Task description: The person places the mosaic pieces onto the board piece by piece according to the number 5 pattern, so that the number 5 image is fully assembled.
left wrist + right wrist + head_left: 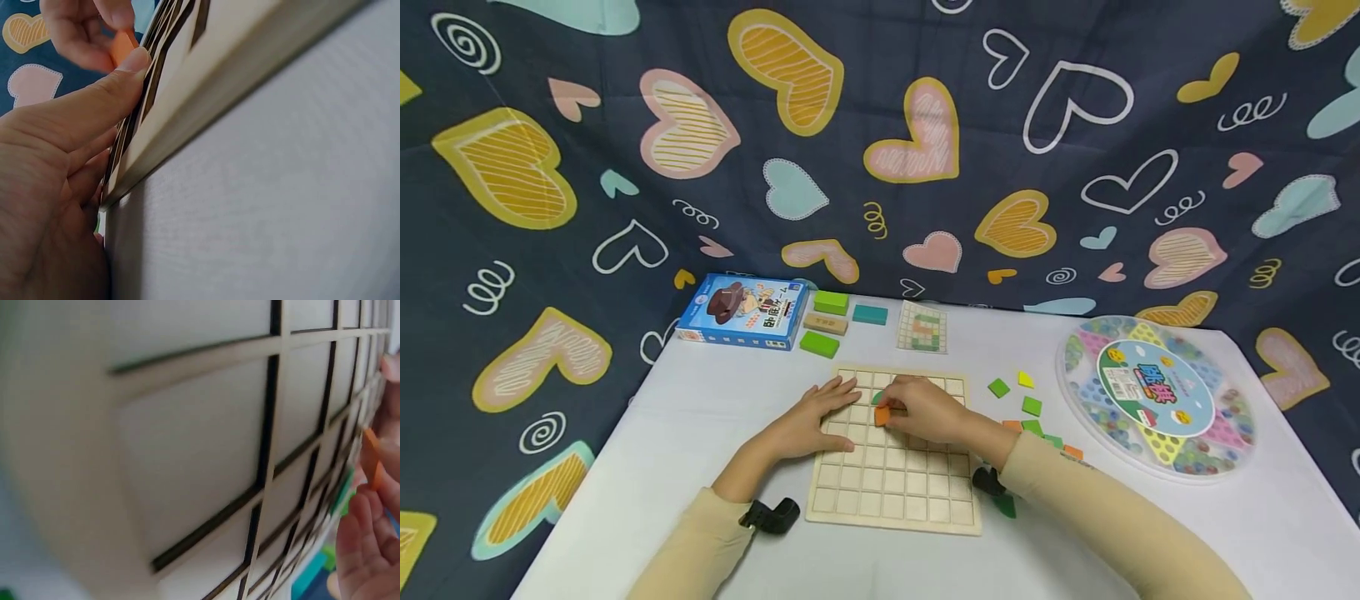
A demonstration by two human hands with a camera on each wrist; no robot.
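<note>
A pale wooden grid board (895,483) lies on the white table. My left hand (820,412) lies flat with straight fingers on the board's left part, and the left wrist view shows its thumb (94,103) against the board's edge (206,87). My right hand (921,408) pinches a small orange tile (882,415) over the board's upper middle squares; the orange tile (371,459) also shows in the right wrist view, and as the orange tile (122,45) in the left wrist view. A green tile (877,397) peeks out beside the fingers.
Loose green, yellow and orange tiles (1030,406) lie right of the board. A round marble game box (1157,396) sits far right. Behind the board are a pattern card (922,327), green, teal and wooden blocks (829,323), and a blue game box (745,310).
</note>
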